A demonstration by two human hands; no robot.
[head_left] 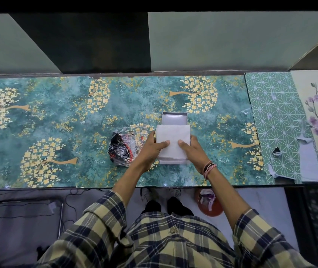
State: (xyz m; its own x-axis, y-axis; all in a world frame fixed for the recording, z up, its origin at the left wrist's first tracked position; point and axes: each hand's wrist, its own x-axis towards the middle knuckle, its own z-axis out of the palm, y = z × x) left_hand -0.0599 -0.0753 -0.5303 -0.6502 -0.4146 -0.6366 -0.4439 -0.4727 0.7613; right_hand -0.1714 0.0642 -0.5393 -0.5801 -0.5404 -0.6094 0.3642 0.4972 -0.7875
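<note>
White and flat, the folded pad point(172, 136) sits between both of our hands, just above the middle of the surface point(57, 122), with its far edge overlapping the near rim of the open box point(174, 119). Our left hand point(150, 149) grips the pad's left side and our right hand point(192, 149) the right. Each thumb lies on top and the fingers point(152, 134) curl around the edges, so both hands are closed on the pad rather than spread wide.

We judge that this two-sided hold keeps the soft pad square and level, which suits sliding it into the box without bending a corner. The box lies with its open face up and its mouth toward us, probably so the pad can go straight in.

A pale layer point(173, 161) shows under the pad's near edge. We cannot tell whether it is a lid or more of the pad. The crumpled black-and-red wrapper point(122, 149) lies just left of our left hand, partly hidden by it. It looks set aside there, near but clear of the box.
</note>
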